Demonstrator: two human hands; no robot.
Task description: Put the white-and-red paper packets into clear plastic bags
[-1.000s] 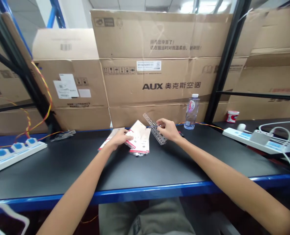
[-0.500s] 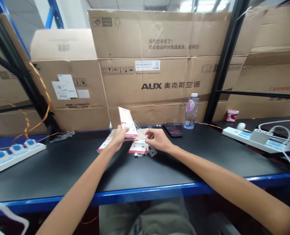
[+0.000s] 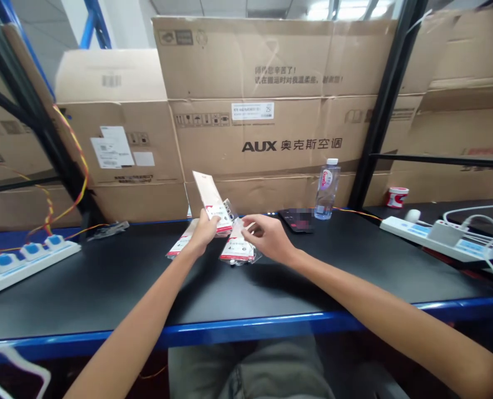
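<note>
My left hand grips a flat white card packet with a red lower edge, holding it tilted up above the table. My right hand is closed in a pinch just right of it; what the fingertips hold is too small to make out. Under those fingers lies a similar red-and-white packet in clear plastic. Another such packet lies left of it, partly behind my left wrist. A small clear piece with dark markings shows between the raised packet and my right hand.
A dark, partly blurred flat object and a water bottle stand at the back. Power strips lie left and right. A red-and-white tub is at far right. Cardboard walls the back of the black table.
The held packet has risen slightly and moved left. The clear piece with a triangle mark below my right hand no longer shows there. My right hand has shifted only slightly.
</note>
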